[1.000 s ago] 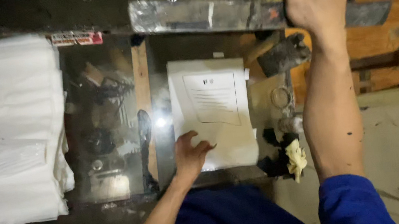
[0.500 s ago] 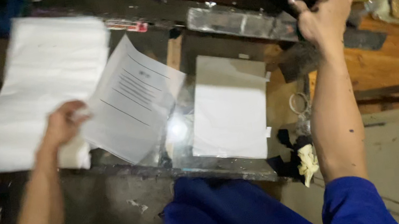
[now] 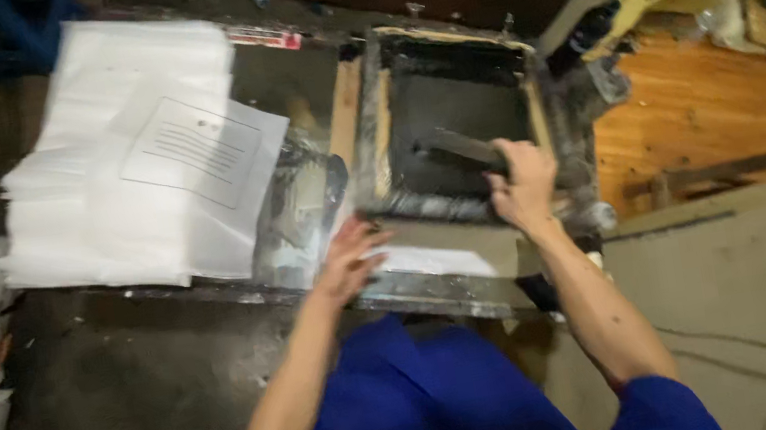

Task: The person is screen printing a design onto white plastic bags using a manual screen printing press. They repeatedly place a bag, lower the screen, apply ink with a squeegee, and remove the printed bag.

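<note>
At centre of the frame: a dark screen frame (image 3: 455,123) lies flat over the work surface, wooden edges visible at its left and top sides. Right hand (image 3: 522,186) is closed around a dark squeegee blade (image 3: 456,147) that rests inside the frame, near its lower right part. Left hand (image 3: 349,258) sits just below the frame's lower left corner, fingers spread and loose, touching the edge of a white sheet (image 3: 431,262) that shows under the frame's near side; motion blur, so whether it pinches the sheet cannot be told. Upper left of the frame: a stack of white paper (image 3: 75,215), with one printed sheet (image 3: 209,165) lying skewed on top, well apart from both hands. Bottom centre: blue sleeves and blue garment of the person. Right side: orange wooden boards (image 3: 721,109) beyond the bench.
</note>
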